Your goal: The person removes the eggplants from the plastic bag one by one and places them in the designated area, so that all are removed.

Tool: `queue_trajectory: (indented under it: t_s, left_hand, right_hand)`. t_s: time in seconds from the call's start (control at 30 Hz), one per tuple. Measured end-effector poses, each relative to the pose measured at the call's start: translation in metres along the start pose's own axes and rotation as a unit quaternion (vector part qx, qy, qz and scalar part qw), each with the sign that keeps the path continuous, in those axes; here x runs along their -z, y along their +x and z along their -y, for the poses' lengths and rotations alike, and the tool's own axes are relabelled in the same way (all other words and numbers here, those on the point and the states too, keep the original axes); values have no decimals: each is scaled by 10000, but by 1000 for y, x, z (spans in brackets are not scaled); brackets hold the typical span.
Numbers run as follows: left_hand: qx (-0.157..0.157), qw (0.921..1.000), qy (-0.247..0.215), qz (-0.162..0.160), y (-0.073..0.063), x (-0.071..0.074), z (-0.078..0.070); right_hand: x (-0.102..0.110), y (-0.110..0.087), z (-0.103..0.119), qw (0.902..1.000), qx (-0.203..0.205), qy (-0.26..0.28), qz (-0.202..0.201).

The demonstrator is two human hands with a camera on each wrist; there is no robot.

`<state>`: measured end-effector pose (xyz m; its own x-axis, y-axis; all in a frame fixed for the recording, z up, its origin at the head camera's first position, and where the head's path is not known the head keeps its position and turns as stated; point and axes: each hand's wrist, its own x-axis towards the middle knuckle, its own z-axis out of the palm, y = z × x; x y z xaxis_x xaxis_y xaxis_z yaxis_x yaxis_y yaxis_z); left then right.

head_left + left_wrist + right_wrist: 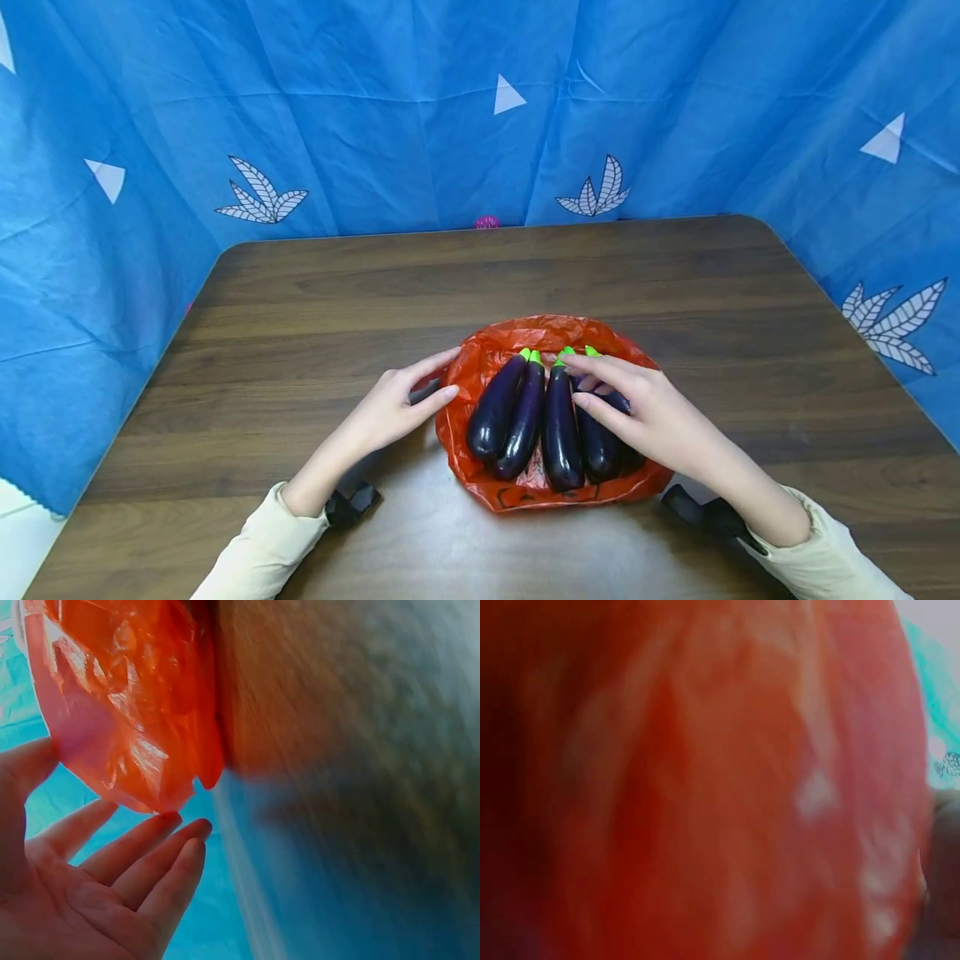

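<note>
Several dark purple eggplants (527,421) with bright green stem ends lie side by side in a red plastic bag (495,332), its rim folded down around them. At the bag's left edge, my left hand (390,406) has its thumb and fingers spread; in the left wrist view, the fingers (142,877) look fairly straight, with tips touching or close to the plastic. My right hand (667,412) reaches in from the right, over the right-hand eggplants, thumb apart from the fingers. It partly covers those eggplants. Blurred red plastic (727,787) fills most of the right wrist view.
The bag rests on a brown wood-grain table (322,333). A blue curtain (420,108) with leaf and triangle prints hangs behind and beside it. Black straps with small devices (352,506) are on both wrists.
</note>
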<state>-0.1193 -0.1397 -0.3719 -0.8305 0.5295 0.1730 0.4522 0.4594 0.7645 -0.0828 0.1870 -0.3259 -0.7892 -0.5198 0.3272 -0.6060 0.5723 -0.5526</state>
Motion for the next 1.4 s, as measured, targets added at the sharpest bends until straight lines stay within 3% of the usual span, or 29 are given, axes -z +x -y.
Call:
queue_trajectory:
  t_s: [0.07, 0.17, 0.37, 0.53, 0.7, 1.0, 1.4]
  left_hand:
    - [26, 10000, 36, 1, 0, -1, 0]
    - [-6, 9999, 107, 3, 1, -3, 1]
    - [-121, 9993, 349, -3, 1, -2, 4]
    - [-98, 9990, 443, 28, -1, -2, 3]
    - [-62, 9988, 480, -19, 0, -3, 3]
    - [227, 9997, 42, -27, 1, -7, 3]
    - [381, 9992, 123, -36, 1, -7, 2]
  right_hand:
    - [-2, 2, -1, 9997, -159, -179, -47]
    - [-3, 1, -4, 9950, -478, -873, -38]
    - [-7, -6, -13, 9698, -735, -2322, 84]
    - [-10, -7, -18, 9603, -908, -2617, 328]
    - [-8, -5, -24, 9646, -1033, -2370, 516]
    - [-7, -3, -39, 9773, -1367, -1118, 1172]
    - [-3, -3, -49, 9810, -1353, -129, 1384]
